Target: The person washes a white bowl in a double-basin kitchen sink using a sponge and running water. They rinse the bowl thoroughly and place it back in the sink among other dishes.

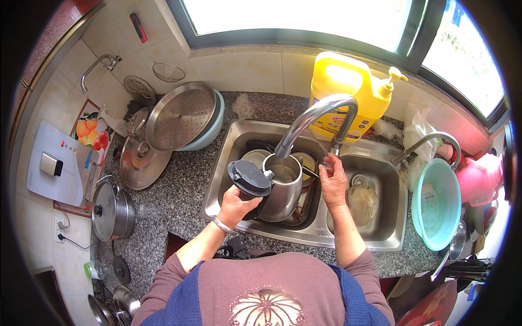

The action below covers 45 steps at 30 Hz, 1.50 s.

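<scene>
My left hand (238, 208) grips the dark handle of a stainless-steel electric kettle (281, 199), whose black lid (249, 178) is flipped back. The kettle is over the left basin of a double steel sink (220, 179). The spout of a curved chrome faucet (314, 110) points down into its opening, where a thin stream of water shows. At the faucet's base, my right hand (333, 181) has its fingers bent against the metal; whether they close around it is hidden. A thin dark rod (310, 172) lies between that hand and the kettle.
Bowls (257, 156) sit in the left basin, and a filled plastic bag (362, 203) in the right. Behind the faucet stands a yellow detergent jug (342, 81). A turquoise basin (436, 203) is at right. A perforated steel tray (183, 116) and lidded pot (112, 212) stand left.
</scene>
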{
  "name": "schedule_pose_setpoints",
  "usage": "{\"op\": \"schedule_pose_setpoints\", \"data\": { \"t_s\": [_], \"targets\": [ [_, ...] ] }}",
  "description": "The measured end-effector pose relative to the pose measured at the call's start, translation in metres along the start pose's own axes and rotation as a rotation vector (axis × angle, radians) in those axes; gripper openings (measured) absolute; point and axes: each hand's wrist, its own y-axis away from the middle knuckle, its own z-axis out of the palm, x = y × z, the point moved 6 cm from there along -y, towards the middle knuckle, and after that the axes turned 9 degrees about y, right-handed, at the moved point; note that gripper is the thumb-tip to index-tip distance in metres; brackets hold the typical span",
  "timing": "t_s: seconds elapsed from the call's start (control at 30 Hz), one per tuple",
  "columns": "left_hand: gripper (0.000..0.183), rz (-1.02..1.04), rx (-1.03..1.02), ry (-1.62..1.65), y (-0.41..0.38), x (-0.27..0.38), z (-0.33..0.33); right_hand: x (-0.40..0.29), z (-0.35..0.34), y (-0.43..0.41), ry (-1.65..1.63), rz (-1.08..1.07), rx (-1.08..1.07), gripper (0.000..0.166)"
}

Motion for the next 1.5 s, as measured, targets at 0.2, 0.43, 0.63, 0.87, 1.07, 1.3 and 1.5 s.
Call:
{"op": "schedule_pose_setpoints", "data": {
  "t_s": [0.2,0.43,0.63,0.87,1.07,1.3,1.5],
  "targets": [
    [0.036,-0.012,0.007,-0.025,0.001,0.002,0.001,-0.001,0.003,0.002,-0.053,-0.021,0.012,0.04],
    [0.037,-0.031,0.01,-0.006,0.002,-0.002,-0.002,0.001,0.001,0.0,0.02,-0.048,0.04,0.04],
    [0.037,-0.028,0.007,-0.006,0.003,-0.002,-0.001,0.001,-0.001,-0.002,0.078,-0.086,0.075,0.04],
    [0.036,-0.036,0.013,0.025,0.004,-0.001,0.0,0.007,0.001,-0.002,0.066,-0.044,0.071,0.04],
    [0.036,-0.044,0.031,0.011,0.005,0.002,0.0,0.007,0.0,-0.003,0.057,-0.017,0.049,0.039],
    [0.038,-0.042,0.037,-0.004,0.005,0.003,0.003,0.009,0.0,-0.003,0.041,-0.038,0.059,0.037],
    [0.039,-0.044,0.032,0.01,0.004,0.001,0.002,0.01,0.0,-0.002,0.036,-0.024,0.056,0.036]
  ]
}}
